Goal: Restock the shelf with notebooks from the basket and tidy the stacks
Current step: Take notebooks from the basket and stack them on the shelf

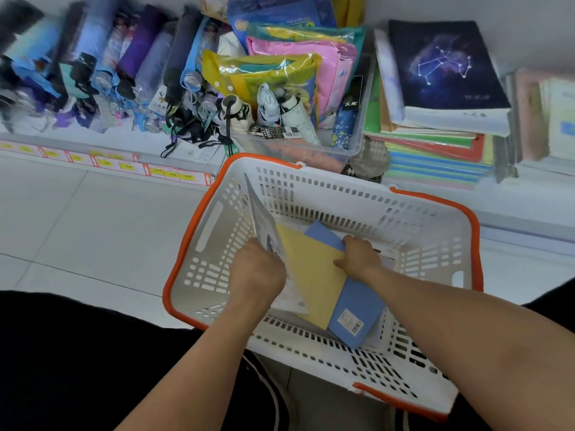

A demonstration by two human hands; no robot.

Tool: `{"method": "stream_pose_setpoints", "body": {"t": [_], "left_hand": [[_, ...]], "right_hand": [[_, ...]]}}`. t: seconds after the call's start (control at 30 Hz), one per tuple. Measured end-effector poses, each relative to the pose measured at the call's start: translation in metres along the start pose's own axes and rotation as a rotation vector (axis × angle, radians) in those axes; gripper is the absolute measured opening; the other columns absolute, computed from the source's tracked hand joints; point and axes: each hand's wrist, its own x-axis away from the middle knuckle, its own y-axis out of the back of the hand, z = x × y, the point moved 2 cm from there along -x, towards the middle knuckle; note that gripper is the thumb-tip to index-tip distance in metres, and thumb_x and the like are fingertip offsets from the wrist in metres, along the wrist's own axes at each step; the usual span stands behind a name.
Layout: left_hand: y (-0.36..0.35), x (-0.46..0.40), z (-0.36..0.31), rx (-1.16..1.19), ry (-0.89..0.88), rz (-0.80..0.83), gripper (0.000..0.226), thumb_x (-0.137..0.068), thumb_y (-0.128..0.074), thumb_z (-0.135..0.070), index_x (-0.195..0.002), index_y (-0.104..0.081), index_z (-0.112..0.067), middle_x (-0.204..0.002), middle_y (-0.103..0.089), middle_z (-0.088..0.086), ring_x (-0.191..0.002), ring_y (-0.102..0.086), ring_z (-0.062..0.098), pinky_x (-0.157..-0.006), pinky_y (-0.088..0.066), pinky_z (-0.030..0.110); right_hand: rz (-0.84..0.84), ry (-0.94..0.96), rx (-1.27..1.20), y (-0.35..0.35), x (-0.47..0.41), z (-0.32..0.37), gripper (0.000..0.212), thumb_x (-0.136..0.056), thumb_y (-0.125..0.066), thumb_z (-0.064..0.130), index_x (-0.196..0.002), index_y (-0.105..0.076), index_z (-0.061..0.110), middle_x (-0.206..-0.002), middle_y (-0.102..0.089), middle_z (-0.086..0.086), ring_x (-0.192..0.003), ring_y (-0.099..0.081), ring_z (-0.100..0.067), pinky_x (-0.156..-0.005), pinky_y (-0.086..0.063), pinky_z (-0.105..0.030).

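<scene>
Notebooks: a blue notebook (357,309) and a yellow notebook (311,269) lie slanted together inside the white basket (326,191), with a pale, thin notebook (264,225) tilted up against the basket's left wall.
Left hand (256,272): fingers curled down over the lower edge of the pale notebook — it looks like a grip, though the fingertips are hidden.
Right hand (357,258): thumb on the yellow cover, fingers curled over the blue one's upper edge, pinching the pair.
Step in hand: gathering notebooks out of the basket, as I judge it; nothing is lifted clear yet.
Next move: lift the bundle straight up past the orange rim (435,199), then carry it forward and right to the notebook stacks (435,144) on the shelf (513,194).
Edges: the basket's far wall stands between hands and shelf; the blue corner sits close to the near wall.
Open room: the stack topped by the constellation notebook (441,66) is already high — the lower coloured pile beside it looks the easier landing.
</scene>
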Motion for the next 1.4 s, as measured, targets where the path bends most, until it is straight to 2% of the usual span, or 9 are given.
{"method": "stream_pose_setpoints", "body": {"t": [0.23, 0.37, 0.5, 0.63, 0.73, 0.83, 1.03, 1.17, 1.4], "left_hand": [[0.009, 0.001, -0.004, -0.214, -0.136, -0.073, 0.036, -0.091, -0.045, -0.001, -0.128, -0.045, -0.003, -0.112, -0.066, 0.015, -0.101, -0.066, 0.03, -0.069, -0.046, 0.03], [0.021, 0.006, -0.006, -0.22, -0.168, -0.111, 0.03, -0.091, -0.045, -0.002, -0.121, -0.046, -0.006, -0.11, -0.065, 0.016, -0.102, -0.064, 0.034, -0.07, -0.043, 0.034], [0.032, 0.005, 0.001, -0.189, -0.165, -0.126, 0.029, -0.093, -0.045, -0.007, -0.121, -0.048, -0.003, -0.111, -0.065, 0.018, -0.1, -0.064, 0.035, -0.074, -0.049, 0.038], [0.044, 0.005, 0.009, -0.162, -0.161, -0.118, 0.034, -0.093, -0.047, -0.009, -0.126, -0.048, -0.001, -0.115, -0.065, 0.018, -0.103, -0.064, 0.034, -0.075, -0.051, 0.036], [0.051, 0.007, 0.016, -0.099, -0.132, -0.124, 0.03, -0.093, -0.049, -0.013, -0.122, -0.051, -0.002, -0.114, -0.065, 0.017, -0.102, -0.064, 0.035, -0.079, -0.054, 0.038], [0.052, 0.007, 0.018, -0.087, -0.112, -0.142, 0.031, -0.094, -0.05, -0.016, -0.122, -0.051, -0.003, -0.116, -0.065, 0.017, -0.105, -0.063, 0.036, -0.083, -0.054, 0.04], [0.052, 0.01, 0.011, -0.023, -0.091, -0.134, 0.032, -0.093, -0.054, -0.02, -0.12, -0.051, -0.003, -0.119, -0.063, 0.016, -0.107, -0.062, 0.035, -0.08, -0.051, 0.035], [0.059, 0.012, 0.011, -0.119, -0.12, -0.171, 0.032, -0.096, -0.051, -0.021, -0.122, -0.05, -0.002, -0.12, -0.063, 0.017, -0.108, -0.061, 0.036, -0.075, -0.044, 0.032], [0.096, 0.006, 0.018, -0.187, -0.063, -0.102, 0.035, -0.097, -0.046, -0.023, -0.128, -0.046, -0.007, -0.125, -0.057, 0.015, -0.114, -0.056, 0.036, -0.089, -0.047, 0.038]], "right_hand": [[-0.005, 0.053, 0.182, 0.0, 0.015, 0.001, 0.058, -0.092, -0.062, 0.049, -0.136, -0.048, 0.015, -0.139, -0.041, -0.014, -0.128, -0.037, -0.035, -0.101, -0.042, -0.048], [0.084, -0.035, 0.147, 0.003, 0.014, 0.003, 0.039, -0.089, -0.064, 0.052, -0.099, -0.055, 0.016, -0.13, -0.045, -0.015, -0.122, -0.041, -0.036, -0.095, -0.044, -0.045], [0.108, -0.032, -0.047, 0.004, 0.014, 0.004, 0.041, -0.092, -0.065, 0.043, -0.069, -0.044, 0.017, -0.074, -0.047, -0.005, -0.068, -0.048, -0.02, -0.057, -0.038, -0.03], [0.131, -0.028, -0.128, 0.009, 0.021, 0.005, 0.027, -0.092, -0.067, 0.037, -0.091, -0.054, 0.014, -0.092, -0.055, -0.01, -0.078, -0.052, -0.023, -0.066, -0.041, -0.033], [0.125, -0.006, -0.138, 0.005, 0.027, 0.002, 0.059, -0.087, -0.073, 0.039, -0.132, -0.049, 0.01, -0.132, -0.052, -0.013, -0.117, -0.054, -0.029, -0.095, -0.047, -0.039], [0.104, -0.003, -0.107, -0.001, 0.025, -0.002, 0.074, -0.081, -0.078, 0.044, -0.138, -0.046, 0.008, -0.138, -0.05, -0.012, -0.123, -0.052, -0.028, -0.102, -0.046, -0.041], [0.155, -0.055, -0.072, 0.01, 0.024, 0.01, 0.039, -0.086, -0.07, 0.051, -0.097, -0.06, 0.015, -0.09, -0.059, -0.005, -0.084, -0.06, -0.023, -0.071, -0.05, -0.035], [0.267, -0.013, -0.387, 0.037, 0.047, 0.036, 0.02, -0.099, -0.059, 0.026, -0.113, -0.053, 0.012, -0.102, -0.064, -0.014, -0.08, -0.07, -0.035, -0.064, -0.062, -0.045], [-0.005, 0.212, -0.464, 0.238, 0.14, 0.114, 0.005, -0.099, -0.056, 0.011, -0.102, -0.055, 0.006, -0.075, -0.065, -0.016, -0.048, -0.065, -0.024, -0.045, -0.058, -0.034]]}}
